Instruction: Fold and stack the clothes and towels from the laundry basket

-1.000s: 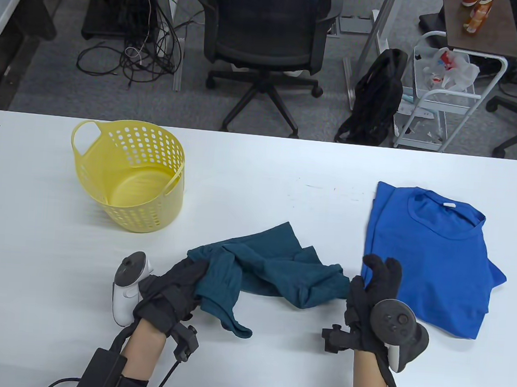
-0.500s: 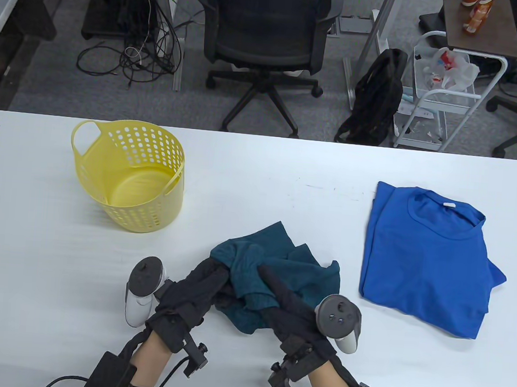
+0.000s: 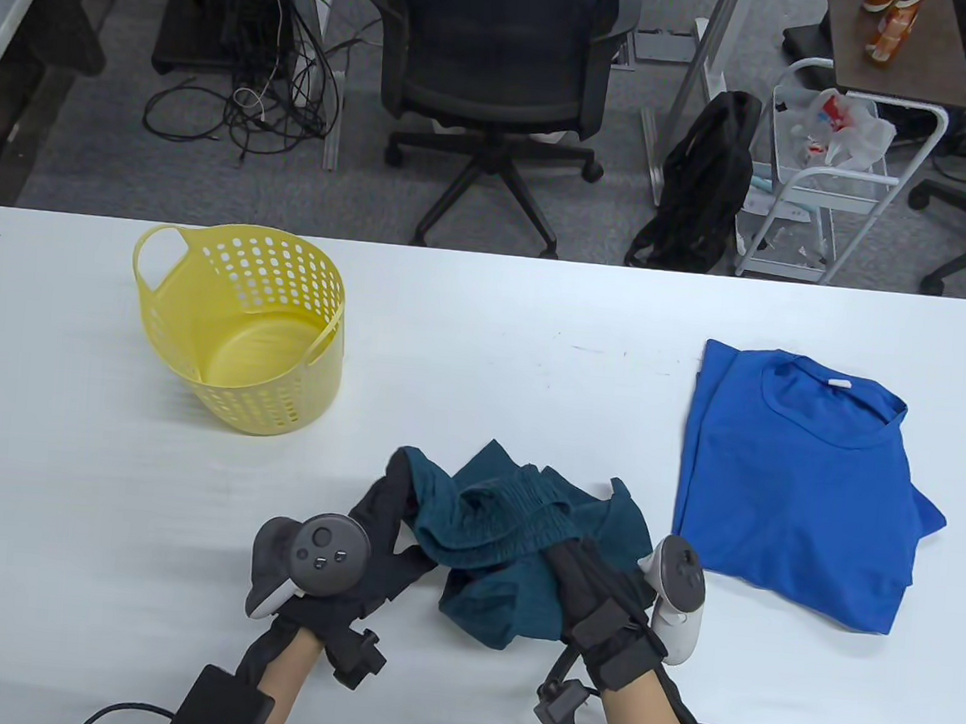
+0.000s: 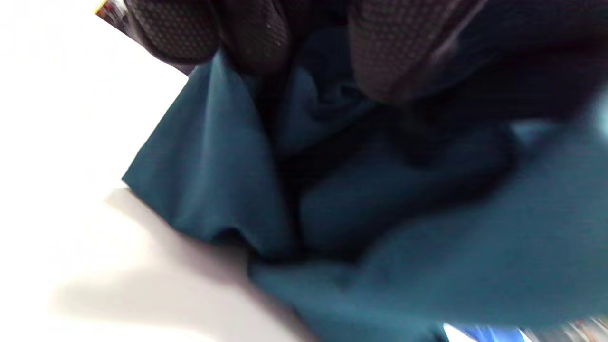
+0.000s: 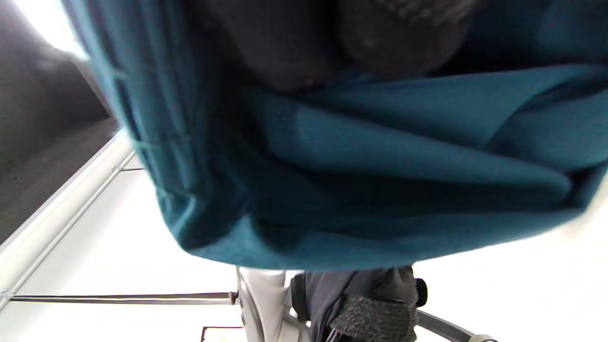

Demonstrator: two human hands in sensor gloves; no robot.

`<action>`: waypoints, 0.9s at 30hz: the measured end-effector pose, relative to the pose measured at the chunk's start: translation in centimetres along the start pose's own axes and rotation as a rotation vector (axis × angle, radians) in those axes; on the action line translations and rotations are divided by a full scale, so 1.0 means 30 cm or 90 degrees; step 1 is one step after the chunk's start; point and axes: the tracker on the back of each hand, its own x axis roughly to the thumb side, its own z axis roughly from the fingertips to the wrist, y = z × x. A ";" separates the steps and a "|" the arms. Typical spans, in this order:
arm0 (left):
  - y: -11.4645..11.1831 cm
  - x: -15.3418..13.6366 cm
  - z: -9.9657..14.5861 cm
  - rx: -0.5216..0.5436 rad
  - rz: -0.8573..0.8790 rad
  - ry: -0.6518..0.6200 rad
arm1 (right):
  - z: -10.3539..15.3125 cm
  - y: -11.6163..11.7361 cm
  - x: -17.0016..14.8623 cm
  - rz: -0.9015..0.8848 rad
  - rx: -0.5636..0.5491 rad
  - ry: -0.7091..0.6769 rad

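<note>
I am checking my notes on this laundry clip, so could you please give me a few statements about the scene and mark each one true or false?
1. The yellow basket has clothes inside. False: its inside shows only bare yellow plastic.
2. Both hands hold the teal garment. True: the left hand and the right hand each grip it.
3. The blue T-shirt lies folded on the table, right of the teal garment. True.
4. The teal garment is folded flat. False: it is bunched and crumpled.
5. The blue T-shirt is stacked on the teal garment. False: they lie apart.
</note>
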 end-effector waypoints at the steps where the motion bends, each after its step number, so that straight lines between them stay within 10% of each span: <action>1: 0.006 0.007 0.003 0.010 -0.014 -0.010 | 0.001 -0.005 0.002 0.006 -0.003 0.004; 9: 0.048 0.093 0.032 0.138 -0.048 -0.012 | -0.001 0.002 0.041 0.203 0.052 0.026; 14: 0.030 0.059 0.000 -0.083 0.025 -0.150 | -0.007 0.017 0.041 0.220 0.093 0.027; 18: 0.089 0.020 0.001 -0.005 0.206 -0.160 | 0.001 -0.018 0.074 0.378 0.059 0.025; 22: 0.216 -0.024 0.035 0.083 0.076 -0.100 | 0.017 -0.046 0.133 0.769 0.051 0.092; 27: 0.271 -0.070 0.053 0.117 0.063 -0.017 | 0.025 -0.115 0.111 0.681 0.000 0.111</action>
